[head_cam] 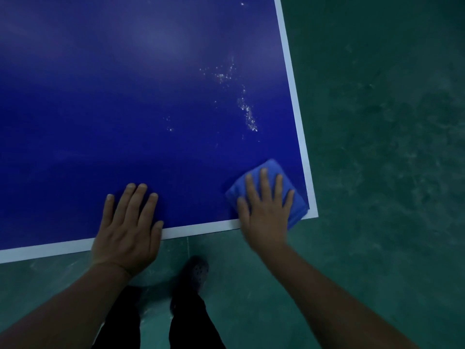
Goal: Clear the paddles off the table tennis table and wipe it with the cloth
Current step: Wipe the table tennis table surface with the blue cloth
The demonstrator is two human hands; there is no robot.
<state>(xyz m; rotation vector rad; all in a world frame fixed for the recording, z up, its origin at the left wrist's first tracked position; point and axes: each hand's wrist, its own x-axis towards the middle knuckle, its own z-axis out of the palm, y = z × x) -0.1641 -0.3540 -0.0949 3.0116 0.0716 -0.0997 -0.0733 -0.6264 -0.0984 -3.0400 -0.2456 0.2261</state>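
The soft, folded blue microfibre cloth (270,195) at the desk's (201,229) near right corner slides best under the flat, open right hand (265,212); the left hand (128,222), spread empty, braces the near edge.

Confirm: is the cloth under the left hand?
No. The folded blue cloth lies under the right hand at the table corner; the left hand presses bare surface.
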